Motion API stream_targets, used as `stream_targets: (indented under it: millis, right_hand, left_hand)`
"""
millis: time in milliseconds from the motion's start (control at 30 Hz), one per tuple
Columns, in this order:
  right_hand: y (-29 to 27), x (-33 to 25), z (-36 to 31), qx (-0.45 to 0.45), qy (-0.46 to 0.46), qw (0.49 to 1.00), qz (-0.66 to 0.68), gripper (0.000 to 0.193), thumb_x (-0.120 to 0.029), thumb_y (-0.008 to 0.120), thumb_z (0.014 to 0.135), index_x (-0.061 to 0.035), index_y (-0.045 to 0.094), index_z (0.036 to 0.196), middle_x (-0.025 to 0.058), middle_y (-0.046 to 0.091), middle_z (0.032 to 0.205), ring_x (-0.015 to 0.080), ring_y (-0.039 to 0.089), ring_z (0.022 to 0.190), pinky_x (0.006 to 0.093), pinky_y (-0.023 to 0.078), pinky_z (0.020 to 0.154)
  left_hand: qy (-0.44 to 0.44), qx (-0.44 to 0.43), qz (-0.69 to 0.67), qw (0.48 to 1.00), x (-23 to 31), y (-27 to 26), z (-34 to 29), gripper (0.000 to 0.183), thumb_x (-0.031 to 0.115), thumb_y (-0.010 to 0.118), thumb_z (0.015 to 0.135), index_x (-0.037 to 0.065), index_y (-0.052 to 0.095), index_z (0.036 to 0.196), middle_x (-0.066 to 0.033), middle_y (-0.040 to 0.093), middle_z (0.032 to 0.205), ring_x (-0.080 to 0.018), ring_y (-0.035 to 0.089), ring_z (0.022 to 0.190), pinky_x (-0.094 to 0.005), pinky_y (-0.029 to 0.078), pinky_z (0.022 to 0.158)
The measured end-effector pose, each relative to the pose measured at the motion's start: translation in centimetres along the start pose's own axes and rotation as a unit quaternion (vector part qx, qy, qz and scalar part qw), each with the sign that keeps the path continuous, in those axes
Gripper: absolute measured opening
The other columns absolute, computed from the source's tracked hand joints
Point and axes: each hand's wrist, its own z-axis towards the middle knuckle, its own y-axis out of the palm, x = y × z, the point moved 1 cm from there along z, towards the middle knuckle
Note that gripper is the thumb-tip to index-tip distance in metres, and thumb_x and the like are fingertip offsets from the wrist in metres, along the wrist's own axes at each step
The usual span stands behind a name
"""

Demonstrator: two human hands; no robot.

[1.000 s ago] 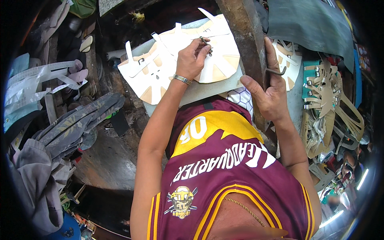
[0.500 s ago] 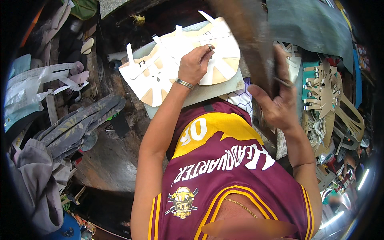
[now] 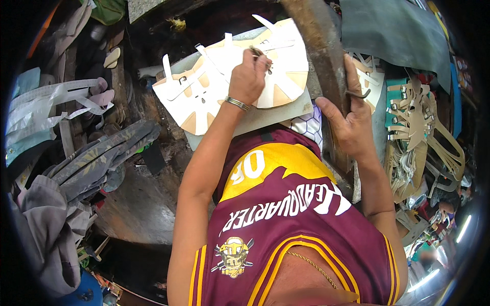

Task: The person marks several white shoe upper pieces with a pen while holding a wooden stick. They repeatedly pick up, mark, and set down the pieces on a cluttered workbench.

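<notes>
White and tan sandal uppers with straps and small buckles lie spread on a grey slab over my lap. My left hand is closed in a pinch on a small metal punch, above the right-hand upper. Small dark holes show in the white material beside my fingers. My right hand grips a long, worn brown bar, thumb on one side and fingers along the other. A bent metal rod sticks out by those fingers; what it is fixed to is unclear.
More white uppers rest beyond the bar. Stacked tan strap pieces stand at the right, below a dark green sheet. At the left are a patterned cloth, clear plastic strips and a wooden board.
My left hand has shifted slightly, and the punch is now tilted further left and away from me. The bar was blurred by motion and now shows sharply, a little farther right.
</notes>
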Motion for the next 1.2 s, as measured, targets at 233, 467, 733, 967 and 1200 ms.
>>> stream_targets:
  millis: [233, 467, 733, 967, 1200]
  right_hand:
    - [-0.6, 0.9, -0.7, 0.026, -0.007, 0.999, 0.031, 0.097, -0.007, 0.081, 0.099, -0.0207, 0.027, 0.179, 0.0197, 0.058, 0.164, 0.0273, 0.06, 0.145, 0.0402, 0.046, 0.122]
    - [1.1, 0.9, -1.3, -0.015, 0.052, 0.995, 0.088, 0.092, -0.007, 0.078, 0.101, -0.009, 0.026, 0.178, 0.0179, 0.048, 0.17, 0.0258, 0.054, 0.149, 0.0402, 0.043, 0.125]
    - [1.7, 0.4, -0.9, -0.015, 0.024, 0.996, 0.079, 0.097, -0.008, 0.083, 0.098, -0.023, 0.029, 0.178, 0.0195, 0.059, 0.162, 0.0285, 0.061, 0.144, 0.0419, 0.048, 0.121]
    - [1.6, 0.5, -0.9, -0.027, 0.024, 0.997, 0.061, 0.095, -0.006, 0.081, 0.099, -0.013, 0.028, 0.178, 0.0195, 0.057, 0.164, 0.0269, 0.061, 0.144, 0.0413, 0.047, 0.123]
    - [1.8, 0.5, -0.7, -0.031, 0.016, 0.998, 0.052, 0.095, -0.012, 0.082, 0.1, -0.0144, 0.028, 0.178, 0.0206, 0.06, 0.16, 0.0277, 0.063, 0.141, 0.0427, 0.048, 0.122]
  left_hand:
    - [-0.148, 0.039, -0.239, 0.959, -0.7, -3.7, 0.8, 0.022, 0.021, 0.055, 0.118, 0.005, 0.05, 0.132, -0.0173, 0.076, 0.118, -0.0239, 0.081, 0.101, -0.0311, 0.068, 0.075]
    - [-0.084, 0.041, -0.16, 0.983, 0.3, -2.7, -0.6, 0.028, 0.019, 0.078, 0.105, 0.003, 0.075, 0.128, -0.0117, 0.082, 0.109, -0.0182, 0.081, 0.097, -0.0305, 0.067, 0.082]
    - [-0.062, 0.033, -0.088, 0.994, 0.0, -1.4, -0.9, 0.031, 0.014, 0.077, 0.103, 0.007, 0.079, 0.133, -0.0101, 0.085, 0.101, -0.0152, 0.082, 0.091, -0.0299, 0.066, 0.079]
    - [-0.04, 0.026, -0.051, 0.998, -0.1, -1.7, -1.1, 0.028, 0.012, 0.072, 0.105, 0.004, 0.078, 0.132, -0.0118, 0.085, 0.104, -0.0175, 0.083, 0.094, -0.0315, 0.067, 0.081]
    - [-0.032, 0.023, -0.059, 0.997, -0.3, -1.5, -1.1, 0.027, 0.012, 0.074, 0.104, 0.005, 0.079, 0.13, -0.0122, 0.086, 0.103, -0.0175, 0.083, 0.093, -0.0315, 0.066, 0.081]
